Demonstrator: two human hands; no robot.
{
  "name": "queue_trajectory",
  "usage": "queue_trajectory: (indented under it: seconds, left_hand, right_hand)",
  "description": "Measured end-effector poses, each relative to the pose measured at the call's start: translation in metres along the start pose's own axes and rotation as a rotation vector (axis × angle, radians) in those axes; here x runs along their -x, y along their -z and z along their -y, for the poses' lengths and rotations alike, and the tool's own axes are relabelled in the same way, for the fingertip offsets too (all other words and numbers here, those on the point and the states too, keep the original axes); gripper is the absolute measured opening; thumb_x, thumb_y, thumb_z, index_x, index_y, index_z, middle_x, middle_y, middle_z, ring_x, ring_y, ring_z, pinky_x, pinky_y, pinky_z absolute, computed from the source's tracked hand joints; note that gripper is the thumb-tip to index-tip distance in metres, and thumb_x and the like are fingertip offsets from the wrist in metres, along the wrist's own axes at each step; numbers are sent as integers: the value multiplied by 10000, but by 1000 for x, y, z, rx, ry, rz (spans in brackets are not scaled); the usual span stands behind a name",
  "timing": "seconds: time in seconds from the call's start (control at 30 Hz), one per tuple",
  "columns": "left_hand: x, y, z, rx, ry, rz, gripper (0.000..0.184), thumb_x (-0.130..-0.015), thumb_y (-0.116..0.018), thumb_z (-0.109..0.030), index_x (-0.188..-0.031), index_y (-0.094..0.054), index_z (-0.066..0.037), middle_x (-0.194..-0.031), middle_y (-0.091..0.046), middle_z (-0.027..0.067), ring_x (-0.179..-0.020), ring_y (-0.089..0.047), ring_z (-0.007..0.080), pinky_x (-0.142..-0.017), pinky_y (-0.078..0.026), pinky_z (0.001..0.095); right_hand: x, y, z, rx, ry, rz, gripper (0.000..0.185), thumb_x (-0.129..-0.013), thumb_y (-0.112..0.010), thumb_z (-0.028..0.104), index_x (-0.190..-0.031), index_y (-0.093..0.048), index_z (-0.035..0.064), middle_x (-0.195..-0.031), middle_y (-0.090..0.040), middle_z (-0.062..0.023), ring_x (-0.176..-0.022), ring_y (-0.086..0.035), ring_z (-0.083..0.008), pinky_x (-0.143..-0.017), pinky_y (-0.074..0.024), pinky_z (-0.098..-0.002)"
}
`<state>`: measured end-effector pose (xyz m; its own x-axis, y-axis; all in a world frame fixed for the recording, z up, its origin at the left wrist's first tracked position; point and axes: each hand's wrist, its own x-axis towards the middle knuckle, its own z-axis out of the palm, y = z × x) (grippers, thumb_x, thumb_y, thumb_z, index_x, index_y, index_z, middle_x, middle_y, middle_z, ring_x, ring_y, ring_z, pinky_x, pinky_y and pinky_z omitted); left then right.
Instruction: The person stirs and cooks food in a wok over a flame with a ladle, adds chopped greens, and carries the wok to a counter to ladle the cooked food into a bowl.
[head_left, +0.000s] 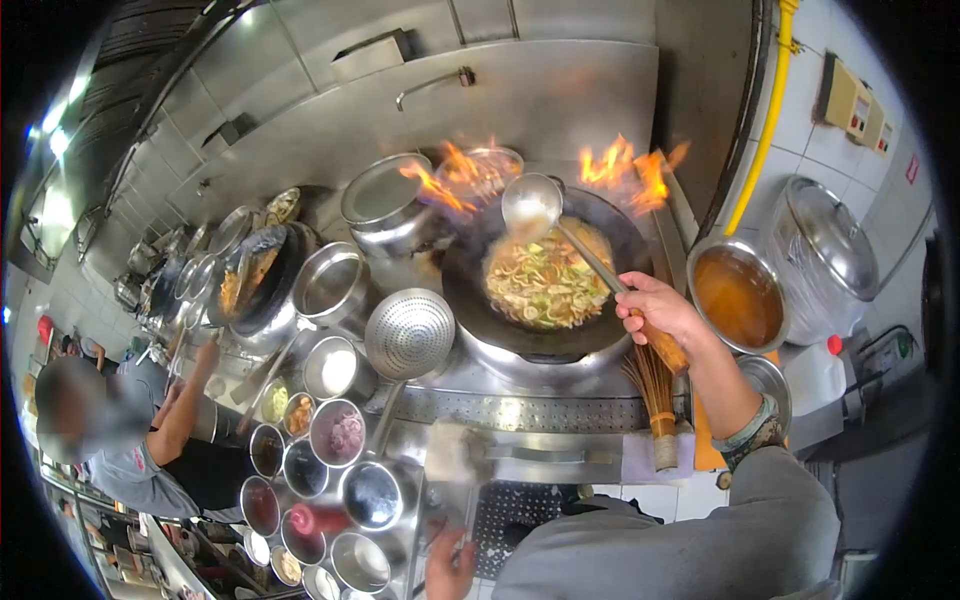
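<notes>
My right hand (655,312) is wrapped round the wooden-ended handle of a ladle (532,205). The ladle's bowl is at the far side of a large black wok (465,270), over the food. Pale noodle-like strips with green pieces (545,285) lie in broth in the wok. Flames (625,175) rise behind the wok on both sides. Low at the bottom edge, my left hand (450,568) is near the counter's front, fingers loosely bent and apart, with no held thing visible. A folded whitish cloth (455,453) lies on the counter edge above it.
A perforated skimmer (410,333) rests left of the wok, beside several metal pots of ingredients (337,432). On the right are a bamboo brush (655,400), a pot of orange-brown liquid (738,295) and a lidded pot (825,235). A co-worker (150,430) stands at the left by another wok.
</notes>
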<state>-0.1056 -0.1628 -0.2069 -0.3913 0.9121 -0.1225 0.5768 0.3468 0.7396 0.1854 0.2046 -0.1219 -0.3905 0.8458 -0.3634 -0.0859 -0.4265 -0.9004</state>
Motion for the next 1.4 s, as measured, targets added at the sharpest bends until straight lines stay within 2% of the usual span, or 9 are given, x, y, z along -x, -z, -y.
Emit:
queue_trajectory:
  seconds: [0.3,0.4,0.43,0.6,0.87,1.1,1.2,1.27,1.4]
  left_hand:
    - [14,-12,-3,36,288,36,316,-874,-605,-47,-1182,-566,13,-1183,-585,242,-1082,-572,377,-862,-482,396]
    - [19,-15,13,-7,264,57,327,-889,-596,-68,-1204,-557,8,-1196,-578,248,-1101,-565,354,-867,-482,393]
    - [24,-19,22,28,227,39,330,-899,-590,-85,-1215,-553,3,-1199,-574,251,-1103,-564,338,-868,-482,390]
    - [44,-16,33,141,299,-46,326,-926,-573,-131,-1242,-561,-52,-1033,-647,169,-805,-627,267,-732,-517,374]
    - [-7,4,-8,-4,3,59,284,-825,-649,-59,-1109,-644,-48,-1064,-656,157,-942,-641,297,-795,-507,346]
    - [-29,13,5,-71,-226,34,287,-831,-665,-102,-1112,-641,-49,-1054,-651,157,-947,-637,299,-799,-507,363]
    - [-22,8,18,31,-163,105,287,-830,-664,-95,-1112,-638,-45,-1075,-649,159,-973,-633,314,-823,-503,370]
    - [-15,9,10,-22,-160,130,286,-831,-661,-90,-1113,-639,-47,-1090,-647,160,-992,-628,321,-835,-502,373]
    - [1,12,8,-18,-115,108,279,-835,-645,-73,-1113,-638,-49,-1130,-638,166,-1050,-610,337,-855,-501,377]
  right_hand:
    - [-196,25,59,-540,-21,526,110,-919,-504,136,-842,-477,62,-668,-512,7,-547,-522,-83,-444,-395,-244]
    - [-258,7,52,797,413,-439,270,-825,-546,130,-1030,-507,-41,-736,-605,-96,-612,-584,-199,-495,-452,-356]
    - [-258,17,44,760,455,-479,307,-810,-544,114,-1068,-506,-49,-735,-601,-105,-600,-581,-196,-506,-457,-356]
    - [-111,37,27,548,245,-336,493,-864,-535,79,-1323,-373,2,-737,-522,-62,-532,-500,-130,-417,-410,-301]
    - [-2,23,-29,858,132,-236,385,-892,-541,119,-1252,-439,27,-795,-566,-114,-643,-570,-198,-605,-468,-353]
    - [65,7,-34,634,-24,-105,442,-903,-548,94,-1318,-401,56,-735,-513,-31,-569,-485,-100,-544,-439,-292]
    - [65,18,-47,652,-114,-117,472,-898,-555,118,-1336,-387,67,-796,-593,-93,-626,-585,-206,-605,-486,-350]
    - [56,26,-64,1205,333,-276,511,-886,-563,147,-1353,-367,74,-961,-648,-190,-824,-644,-363,-752,-502,-438]
    - [99,20,-36,1264,195,-357,505,-869,-559,154,-1339,-388,85,-1120,-603,-255,-1002,-588,-433,-880,-458,-483]
